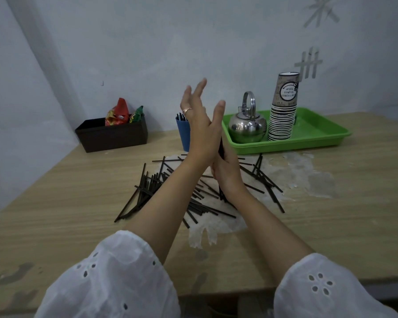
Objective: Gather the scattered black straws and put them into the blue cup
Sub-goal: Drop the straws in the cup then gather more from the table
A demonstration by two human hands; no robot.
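Sleeves (115,278) foremost. Right hand (226,171) clasps straws (220,146) near blue cup (183,136); left hand (199,127) flat, gripping nothing. Judged light, slippery; hold mid-bundle.

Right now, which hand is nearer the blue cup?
Left. The left hand is raised right beside the cup; the right hand sits lower, toward the person, gripping straws.

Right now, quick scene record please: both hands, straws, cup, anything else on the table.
left hand: raised, fingers straight, nothing visibly held
right hand: grips straw bundle
loose straws: many scattered on the table
blue cup: upright, partly behind the left hand, some straws in it
green tray: holds kettle and paper cup stack
dark box: back left, holds packets
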